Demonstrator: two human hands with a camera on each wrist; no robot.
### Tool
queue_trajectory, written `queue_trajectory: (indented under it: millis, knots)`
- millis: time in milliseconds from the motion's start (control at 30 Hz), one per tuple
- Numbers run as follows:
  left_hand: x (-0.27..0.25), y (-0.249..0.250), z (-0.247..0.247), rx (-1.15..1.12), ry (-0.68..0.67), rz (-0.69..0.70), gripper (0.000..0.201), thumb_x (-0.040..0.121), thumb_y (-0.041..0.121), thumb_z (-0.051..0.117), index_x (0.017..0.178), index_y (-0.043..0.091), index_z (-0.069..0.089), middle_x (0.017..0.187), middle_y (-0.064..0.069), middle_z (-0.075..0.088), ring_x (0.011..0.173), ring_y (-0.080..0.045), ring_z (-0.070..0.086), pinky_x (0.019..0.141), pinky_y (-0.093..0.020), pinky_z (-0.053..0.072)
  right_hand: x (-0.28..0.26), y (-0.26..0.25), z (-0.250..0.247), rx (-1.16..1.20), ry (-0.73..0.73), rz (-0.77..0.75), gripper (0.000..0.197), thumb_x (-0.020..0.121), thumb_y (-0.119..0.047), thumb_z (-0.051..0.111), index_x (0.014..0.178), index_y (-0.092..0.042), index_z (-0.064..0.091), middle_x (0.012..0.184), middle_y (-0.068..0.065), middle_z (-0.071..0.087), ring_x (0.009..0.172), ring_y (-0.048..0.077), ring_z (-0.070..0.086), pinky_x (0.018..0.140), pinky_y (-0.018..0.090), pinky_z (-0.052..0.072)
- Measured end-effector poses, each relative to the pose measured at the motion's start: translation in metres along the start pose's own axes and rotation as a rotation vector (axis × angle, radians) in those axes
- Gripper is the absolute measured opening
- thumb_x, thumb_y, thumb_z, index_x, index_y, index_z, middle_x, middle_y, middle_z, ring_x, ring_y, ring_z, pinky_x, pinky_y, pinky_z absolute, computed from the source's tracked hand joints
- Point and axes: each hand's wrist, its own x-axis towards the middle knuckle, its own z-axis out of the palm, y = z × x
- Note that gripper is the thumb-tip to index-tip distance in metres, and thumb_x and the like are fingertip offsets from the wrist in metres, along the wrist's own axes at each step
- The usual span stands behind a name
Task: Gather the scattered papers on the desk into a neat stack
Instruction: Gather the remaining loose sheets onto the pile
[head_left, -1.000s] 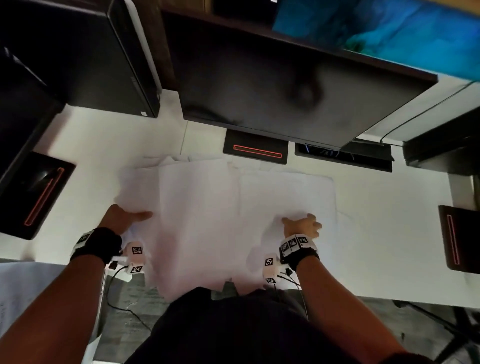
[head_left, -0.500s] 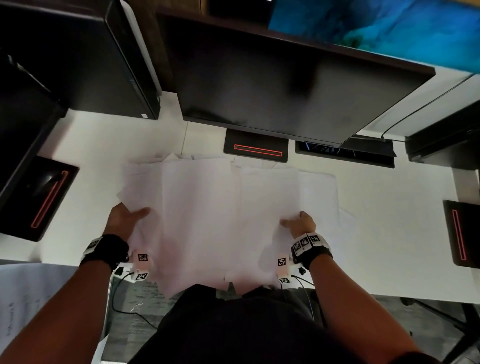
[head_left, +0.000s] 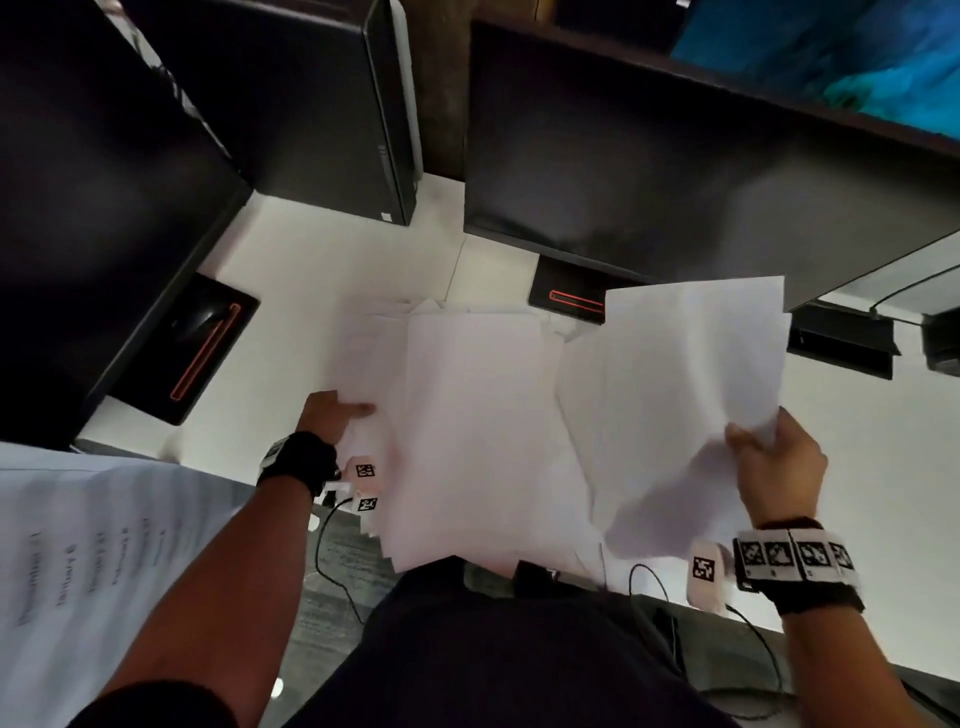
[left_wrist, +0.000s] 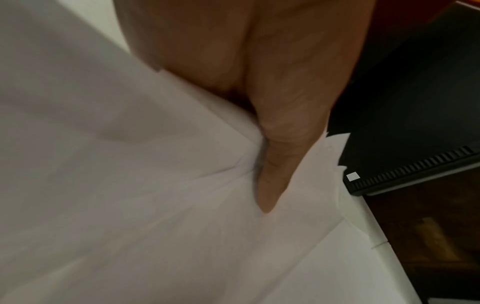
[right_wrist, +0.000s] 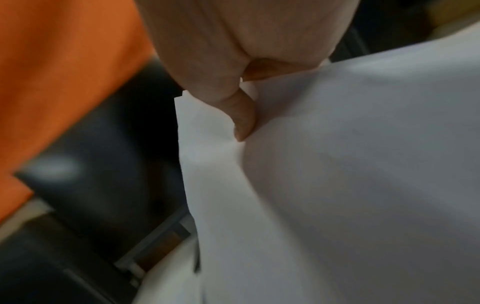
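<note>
Several white papers (head_left: 478, 415) lie spread in a loose pile on the white desk (head_left: 311, 270), overhanging its front edge. My left hand (head_left: 332, 415) holds the pile's left edge, with the thumb (left_wrist: 272, 185) lying on top of the sheets (left_wrist: 130, 185) and the fingers hidden beneath. My right hand (head_left: 774, 457) pinches a few sheets (head_left: 675, 374) by their near right corner and holds them lifted and curled above the pile's right side. In the right wrist view the thumb (right_wrist: 242, 119) presses onto these sheets (right_wrist: 363, 164).
A dark monitor (head_left: 675, 171) stands behind the papers, its base (head_left: 566, 299) touching their far edge. A computer tower (head_left: 311, 104) and a second monitor base (head_left: 208, 353) stand at the left. A printed sheet (head_left: 78, 571) lies lower left. Cables (head_left: 332, 561) hang off the desk's front.
My right hand has taken hold of sheets on the pile's right side, lifted them off the desk and moved right. My left hand has stayed at the left edge.
</note>
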Motion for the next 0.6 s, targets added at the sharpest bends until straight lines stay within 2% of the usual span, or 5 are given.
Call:
queue_trajectory:
  millis: [100, 167, 300, 367, 600]
  knots:
    - [0.002, 0.002, -0.003, -0.003, 0.028, 0.006, 0.064, 0.077, 0.024, 0.084, 0.127, -0.007, 0.059, 0.121, -0.017, 0.066, 0.117, -0.031, 0.060, 0.100, -0.037, 0.046, -0.006, -0.032, -0.034, 0.147, 0.010, -0.089, 0.022, 0.086, -0.010, 0.069, 0.108, -0.009, 0.067, 0.093, 0.007, 0.069, 0.077, 0.010, 0.063, 0.070, 0.013, 0.048]
    - [0.006, -0.001, -0.003, 0.022, 0.043, 0.015, 0.070, 0.089, 0.024, 0.075, 0.142, -0.010, 0.043, 0.132, -0.015, 0.055, 0.126, -0.024, 0.051, 0.104, -0.031, 0.037, -0.006, -0.051, -0.037, 0.244, -0.065, -0.106, 0.024, 0.086, -0.009, 0.069, 0.109, -0.014, 0.067, 0.095, 0.003, 0.070, 0.069, -0.004, 0.061, 0.063, 0.004, 0.046]
    - [0.005, 0.000, -0.006, 0.099, 0.033, 0.014, 0.068, 0.097, 0.030, 0.065, 0.147, -0.005, 0.038, 0.149, -0.017, 0.046, 0.136, -0.026, 0.045, 0.114, -0.034, 0.033, -0.006, -0.084, -0.005, 0.406, -0.226, -0.095, 0.028, 0.085, -0.005, 0.069, 0.111, -0.018, 0.069, 0.098, 0.000, 0.075, 0.084, 0.020, 0.068, 0.082, 0.038, 0.056]
    - [0.005, 0.001, -0.010, 0.130, 0.026, 0.004, 0.069, 0.097, 0.033, 0.063, 0.149, -0.004, 0.036, 0.154, -0.019, 0.040, 0.142, -0.028, 0.040, 0.118, -0.037, 0.030, -0.011, -0.104, 0.007, 0.462, -0.289, -0.123, 0.031, 0.085, -0.003, 0.069, 0.110, -0.022, 0.070, 0.097, -0.011, 0.075, 0.094, 0.021, 0.070, 0.088, 0.039, 0.055]
    - [0.003, -0.003, -0.013, 0.141, 0.026, 0.015, 0.066, 0.098, 0.032, 0.063, 0.148, -0.004, 0.039, 0.152, -0.017, 0.043, 0.140, -0.028, 0.042, 0.116, -0.036, 0.031, -0.033, -0.148, 0.007, 0.780, -0.471, -0.167, 0.035, 0.088, 0.006, 0.063, 0.120, -0.007, 0.066, 0.116, 0.011, 0.072, 0.105, 0.027, 0.069, 0.091, 0.037, 0.055]
